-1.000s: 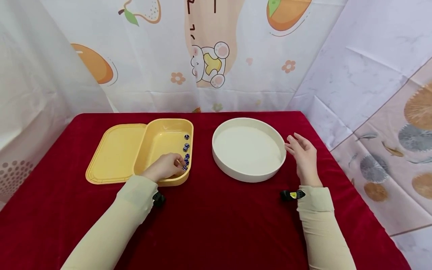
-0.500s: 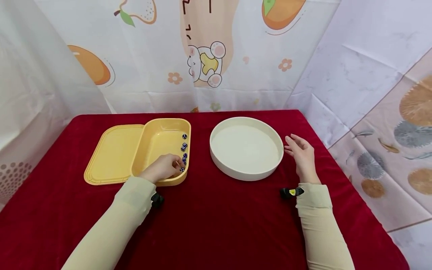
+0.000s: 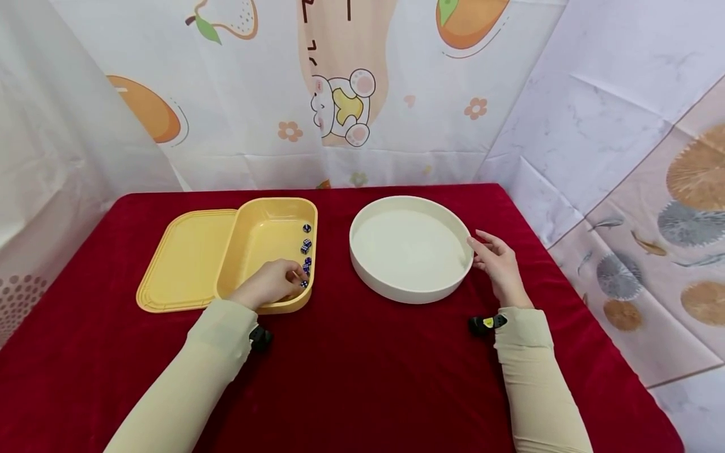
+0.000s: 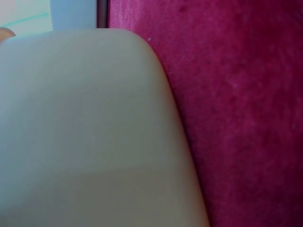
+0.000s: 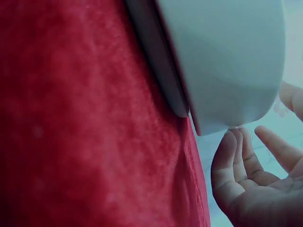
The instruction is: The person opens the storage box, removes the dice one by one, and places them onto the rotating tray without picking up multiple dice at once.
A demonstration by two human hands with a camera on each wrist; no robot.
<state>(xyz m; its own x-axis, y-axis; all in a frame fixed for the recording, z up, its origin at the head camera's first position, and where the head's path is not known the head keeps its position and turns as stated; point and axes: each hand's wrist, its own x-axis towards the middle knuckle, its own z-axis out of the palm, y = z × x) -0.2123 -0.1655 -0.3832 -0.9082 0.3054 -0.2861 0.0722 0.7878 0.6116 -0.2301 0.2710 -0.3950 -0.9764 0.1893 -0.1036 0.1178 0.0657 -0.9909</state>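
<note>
Picking dice (image 3: 306, 259) out of the yellow box (image 3: 266, 234) on the tabletop (image 3: 362, 371) right now, left hand (image 3: 270, 282) curling down at the near end of the row, fingertips seemingly closing on one die, though can't tell if it's actually pinched yet. Right hand (image 3: 497, 265) hanging relaxed and holding nothing, fingertips just at the rim of the white tray (image 3: 410, 248). Probably needing a clean pinch on one small die next, without nudging the neighbours.
</note>
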